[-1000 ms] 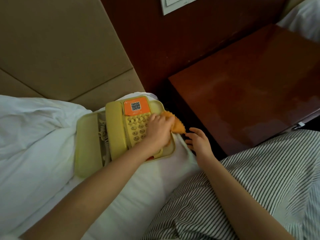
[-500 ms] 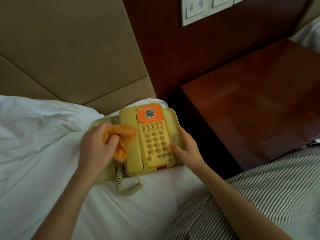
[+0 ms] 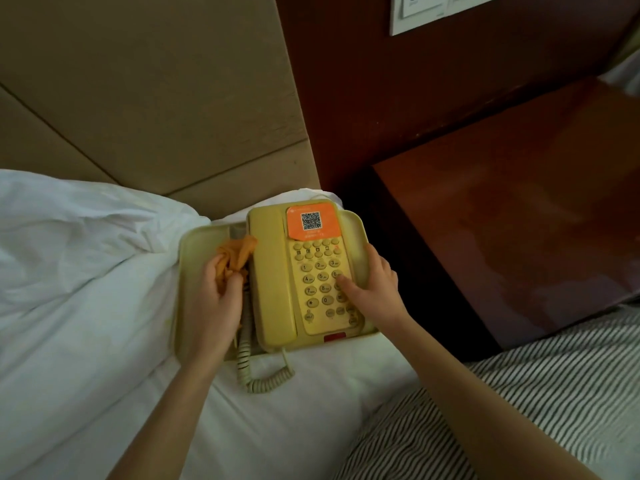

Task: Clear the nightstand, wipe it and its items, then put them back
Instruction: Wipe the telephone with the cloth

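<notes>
The phone (image 3: 273,271) lies on the bed (image 3: 104,341) at centre frame, off the table (image 3: 519,220) at right, evidently so both can be wiped. The right hand (image 3: 377,289) clasps its right side, thumb on the keypad, apparently to steady it. The left hand (image 3: 214,299) grips a bunched orange cloth (image 3: 235,258), fingers curled round it, at the phone's left recess. The phone is yellowed plastic with an orange QR sticker; its coiled cord (image 3: 256,372) trails toward the lower frame.

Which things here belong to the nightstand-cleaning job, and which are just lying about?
Job: telephone, orange cloth gripped by the left hand, right hand holding the telephone, nightstand.
Lying about: white bedding, padded headboard, wall switch plate, striped fabric.
</notes>
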Demonstrator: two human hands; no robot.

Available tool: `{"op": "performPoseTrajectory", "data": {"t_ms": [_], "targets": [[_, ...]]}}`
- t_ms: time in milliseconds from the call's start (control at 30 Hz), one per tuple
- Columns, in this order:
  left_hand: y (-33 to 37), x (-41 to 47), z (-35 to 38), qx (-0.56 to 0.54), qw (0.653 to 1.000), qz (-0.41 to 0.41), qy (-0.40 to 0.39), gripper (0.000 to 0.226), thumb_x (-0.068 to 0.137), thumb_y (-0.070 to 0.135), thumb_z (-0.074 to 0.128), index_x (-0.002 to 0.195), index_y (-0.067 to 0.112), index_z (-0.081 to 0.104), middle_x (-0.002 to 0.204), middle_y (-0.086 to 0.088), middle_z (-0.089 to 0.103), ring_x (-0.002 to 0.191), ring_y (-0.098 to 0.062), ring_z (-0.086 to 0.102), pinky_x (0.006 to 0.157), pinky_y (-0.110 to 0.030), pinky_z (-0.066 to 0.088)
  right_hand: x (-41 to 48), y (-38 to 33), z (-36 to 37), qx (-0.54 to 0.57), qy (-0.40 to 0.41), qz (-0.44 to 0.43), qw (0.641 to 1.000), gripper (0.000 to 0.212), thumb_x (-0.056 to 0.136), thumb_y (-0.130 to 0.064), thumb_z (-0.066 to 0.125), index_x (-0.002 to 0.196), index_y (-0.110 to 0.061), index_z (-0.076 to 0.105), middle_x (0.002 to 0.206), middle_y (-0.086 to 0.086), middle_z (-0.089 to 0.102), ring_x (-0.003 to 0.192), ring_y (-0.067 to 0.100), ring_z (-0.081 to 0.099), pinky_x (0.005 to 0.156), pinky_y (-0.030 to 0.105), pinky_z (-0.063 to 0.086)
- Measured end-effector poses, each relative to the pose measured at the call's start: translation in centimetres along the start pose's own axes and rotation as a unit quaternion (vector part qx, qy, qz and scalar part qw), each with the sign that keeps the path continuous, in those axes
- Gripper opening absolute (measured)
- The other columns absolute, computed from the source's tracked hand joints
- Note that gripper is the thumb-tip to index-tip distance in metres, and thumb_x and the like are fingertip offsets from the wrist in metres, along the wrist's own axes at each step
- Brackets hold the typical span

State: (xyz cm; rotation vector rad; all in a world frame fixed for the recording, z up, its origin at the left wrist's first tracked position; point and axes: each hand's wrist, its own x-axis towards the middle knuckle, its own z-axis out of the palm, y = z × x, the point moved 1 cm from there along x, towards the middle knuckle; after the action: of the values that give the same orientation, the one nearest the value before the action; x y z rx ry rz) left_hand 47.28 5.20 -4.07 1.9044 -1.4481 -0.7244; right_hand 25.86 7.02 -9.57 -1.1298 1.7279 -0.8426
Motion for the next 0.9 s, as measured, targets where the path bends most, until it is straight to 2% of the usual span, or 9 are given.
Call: {"op": "performPoseTrajectory", "data": {"t_ms": [133, 267, 400, 467, 567, 633, 733, 800, 900], "targets": [[0.4, -0.1, 0.6, -0.001, 1.000, -0.001, -0.005, 0.036, 0.093, 0.022, 0.047, 0.130, 0.025, 0.047, 0.102, 0.009, 0.058, 0.075, 0.007, 0.050, 0.055, -0.009, 0.032, 0.2, 0.1, -0.3, 0.007, 0.001, -0.001, 1.000, 0.073, 0.090, -0.027, 0.060, 0.149, -0.025, 0.018, 0.149, 0.004, 0.027, 0.135, 0.026, 0.020, 0.108, 0.043, 0.023], [0.2, 0.1, 1.5, -0.026, 0.999, 0.017, -0.019, 0.038, 0.092, 0.020, 0.050, 0.129, 0.026, 0.048, 0.106, 0.010, 0.059, 0.095, -0.011, 0.056, 0.067, -0.014, 0.037, 0.2, 0.6, -0.7, -0.006, -0.027, -0.015, 1.000, 0.064, 0.094, -0.024, 0.051, 0.149, -0.028, 0.017, 0.148, 0.000, 0.030, 0.135, 0.025, 0.022, 0.110, 0.045, 0.023], [0.1, -0.1, 3.2, -0.037, 0.998, 0.044, -0.034, 0.040, 0.091, 0.018, 0.054, 0.130, 0.025, 0.047, 0.101, 0.019, 0.057, 0.087, 0.005, 0.054, 0.069, -0.007, 0.036, 0.2, 1.2, -1.3, 0.024, -0.028, -0.002, 0.999, 0.066, 0.097, -0.019, 0.041, 0.151, -0.028, 0.006, 0.148, 0.001, 0.033, 0.135, 0.025, 0.030, 0.109, 0.053, 0.030], [0.3, -0.1, 3.5, -0.029, 0.996, 0.070, -0.051, 0.040, 0.091, 0.015, 0.053, 0.130, 0.022, 0.047, 0.103, 0.013, 0.058, 0.084, 0.007, 0.052, 0.066, -0.002, 0.037, 0.3, 1.5, -1.6, 0.003, -0.029, -0.006, 1.000, 0.066, 0.098, -0.018, 0.039, 0.151, -0.027, 0.001, 0.148, 0.002, 0.035, 0.134, 0.025, 0.033, 0.108, 0.051, 0.032], [0.5, 1.2, 2.4, -0.017, 0.996, 0.074, -0.048, 0.039, 0.090, 0.008, 0.051, 0.127, 0.019, 0.050, 0.106, 0.007, 0.058, 0.089, -0.004, 0.054, 0.068, -0.005, 0.035, 0.6, 1.6, -1.8, -0.006, -0.033, -0.007, 0.999, 0.065, 0.099, -0.019, 0.039, 0.151, -0.026, 0.001, 0.146, 0.000, 0.036, 0.131, 0.021, 0.039, 0.107, 0.047, 0.035], [0.7, 2.8, 0.8, 0.004, 0.994, 0.105, -0.003, 0.041, 0.088, 0.003, 0.049, 0.127, 0.016, 0.051, 0.113, 0.002, 0.058, 0.097, -0.011, 0.054, 0.075, -0.012, 0.038, 0.4, 1.6, -1.5, 0.026, -0.011, -0.007, 1.000, 0.063, 0.099, -0.025, 0.041, 0.151, -0.027, 0.005, 0.141, -0.004, 0.041, 0.126, 0.018, 0.044, 0.104, 0.043, 0.039], [0.1, 6.6, -0.7, 0.094, 0.971, 0.209, 0.061, 0.045, 0.084, -0.007, 0.048, 0.127, 0.006, 0.051, 0.119, -0.005, 0.056, 0.108, -0.020, 0.052, 0.089, -0.016, 0.034, -1.0, 2.4, -0.7, 0.071, 0.026, -0.012, 0.997, 0.064, 0.098, -0.030, 0.045, 0.151, -0.024, 0.010, 0.133, -0.012, 0.041, 0.125, 0.011, 0.043, 0.101, 0.031, 0.040], [-1.3, 9.3, -0.4, 0.220, 0.939, 0.264, 0.005, 0.048, 0.082, -0.003, 0.048, 0.127, 0.011, 0.050, 0.122, -0.013, 0.056, 0.112, -0.031, 0.051, 0.094, -0.030, 0.037, -1.6, 3.2, -0.5, 0.063, 0.039, -0.015, 0.997, 0.066, 0.097, -0.034, 0.047, 0.151, -0.021, 0.012, 0.140, -0.008, 0.040, 0.128, 0.011, 0.041, 0.103, 0.032, 0.038], [-3.2, 10.0, 0.7, 0.373, 0.882, 0.282, -0.067, 0.055, 0.081, 0.027, 0.038, 0.135, 0.017, 0.044, 0.135, -0.014, 0.048, 0.123, -0.036, 0.044, 0.100, -0.044, 0.038, -1.7, 3.8, -0.9, 0.035, 0.037, -0.043, 0.998, 0.068, 0.095, -0.036, 0.050, 0.151, -0.020, 0.014, 0.143, -0.006, 0.039, 0.127, 0.009, 0.040, 0.105, 0.033, 0.037]]}}
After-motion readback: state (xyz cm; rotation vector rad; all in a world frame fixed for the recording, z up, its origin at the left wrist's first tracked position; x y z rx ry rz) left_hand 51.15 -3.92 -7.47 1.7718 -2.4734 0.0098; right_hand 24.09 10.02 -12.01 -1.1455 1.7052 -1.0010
